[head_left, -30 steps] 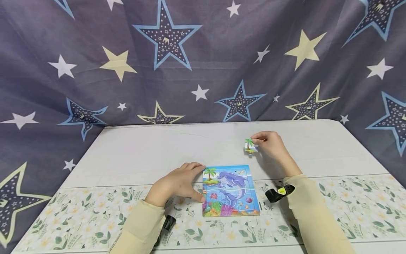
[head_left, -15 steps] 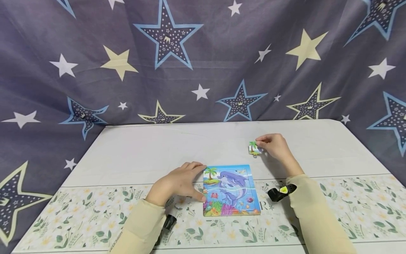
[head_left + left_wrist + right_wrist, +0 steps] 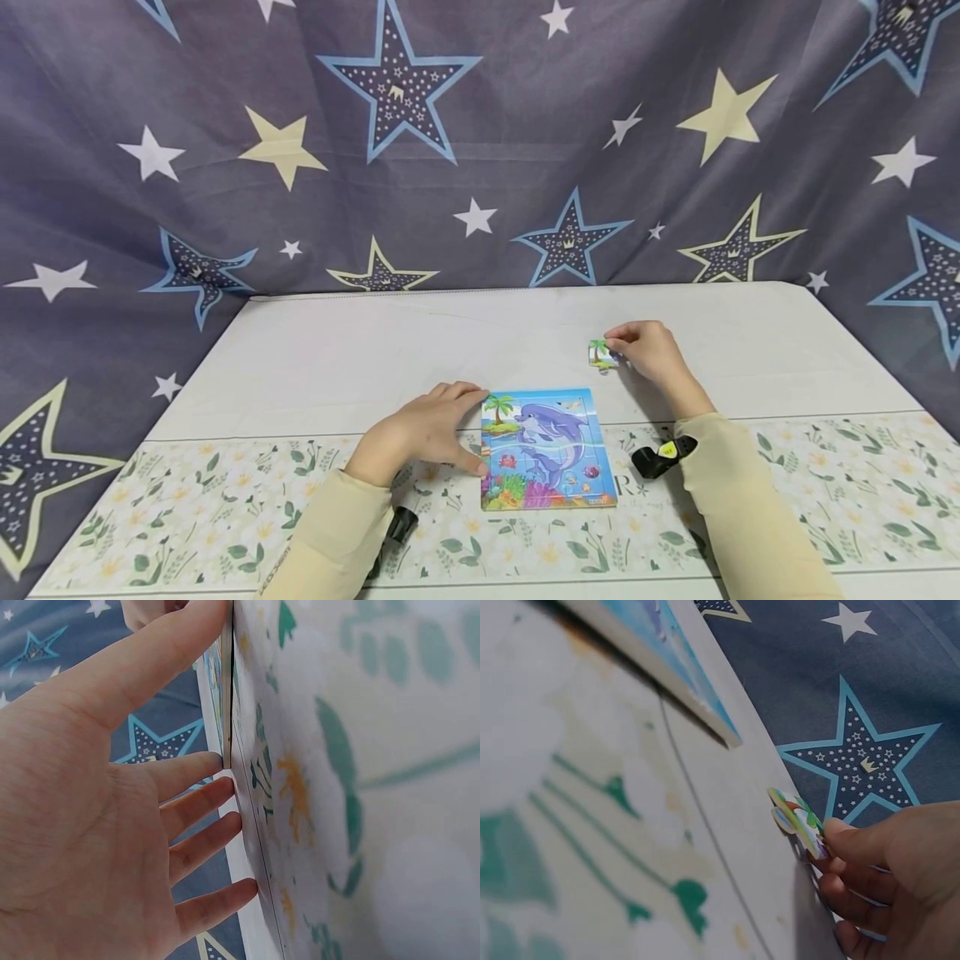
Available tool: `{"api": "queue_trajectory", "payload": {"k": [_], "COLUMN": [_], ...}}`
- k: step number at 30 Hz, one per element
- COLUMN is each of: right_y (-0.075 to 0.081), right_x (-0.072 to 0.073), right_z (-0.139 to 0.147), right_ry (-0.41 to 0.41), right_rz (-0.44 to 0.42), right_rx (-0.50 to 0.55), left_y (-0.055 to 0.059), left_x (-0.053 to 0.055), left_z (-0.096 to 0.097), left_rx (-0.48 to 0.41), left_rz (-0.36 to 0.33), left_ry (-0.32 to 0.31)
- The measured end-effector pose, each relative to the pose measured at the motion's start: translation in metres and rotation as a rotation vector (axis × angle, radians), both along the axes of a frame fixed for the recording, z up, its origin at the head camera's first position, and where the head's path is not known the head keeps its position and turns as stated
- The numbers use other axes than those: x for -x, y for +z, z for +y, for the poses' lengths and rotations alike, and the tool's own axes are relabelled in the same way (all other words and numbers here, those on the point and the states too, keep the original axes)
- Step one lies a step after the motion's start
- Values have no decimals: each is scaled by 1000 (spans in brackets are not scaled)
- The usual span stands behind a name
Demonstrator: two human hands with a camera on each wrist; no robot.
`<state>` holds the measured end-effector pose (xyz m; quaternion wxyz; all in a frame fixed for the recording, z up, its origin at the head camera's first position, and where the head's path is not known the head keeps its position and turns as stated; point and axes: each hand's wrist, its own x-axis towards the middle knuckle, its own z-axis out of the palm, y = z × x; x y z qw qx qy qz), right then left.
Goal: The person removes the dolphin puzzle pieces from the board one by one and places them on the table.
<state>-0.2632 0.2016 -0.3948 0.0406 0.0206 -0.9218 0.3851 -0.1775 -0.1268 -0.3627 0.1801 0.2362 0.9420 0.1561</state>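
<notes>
A square dolphin jigsaw puzzle board [image 3: 551, 450] lies flat in front of the person, with a palm tree at its upper left. The left hand [image 3: 423, 429] rests beside it, thumb and index fingertip touching the board's left edge, the other fingers spread; the left wrist view shows these fingers [image 3: 199, 825] fairly straight. Beyond the board's far right corner, the right hand [image 3: 648, 354] pinches a small puzzle piece [image 3: 600, 353] with a palm tree on it. In the right wrist view the piece [image 3: 799, 821] is tilted, held between thumb and fingers just over the white tabletop.
The table [image 3: 390, 358] has a white far part and a floral strip [image 3: 247, 517] nearer the person. A dark curtain with stars [image 3: 480, 125] hangs behind its far edge. Black wrist devices [image 3: 663, 457] sit on both sleeves.
The right hand has shifted slightly right and nearer the person with the puzzle piece, then nearly stopped. The left hand and the board have hardly moved.
</notes>
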Motion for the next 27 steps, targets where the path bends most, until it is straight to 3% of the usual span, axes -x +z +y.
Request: {"api": "queue_trajectory", "payload": {"k": [8,17,27], "right_y": [-2,0,16], "right_x": [0,-2,-3], "right_z": [0,0,-3], "right_ry": [-9,-2,134], "right_rz": [29,26,69], "right_rx": [-41,-15,71], "left_y": [2,2,2], "left_x": [0,0,-1], "left_z": [1,0,0], "left_rx": [-3,3,3], "left_rz": [0,-3,-3], "left_ry": [-1,3,2]}}
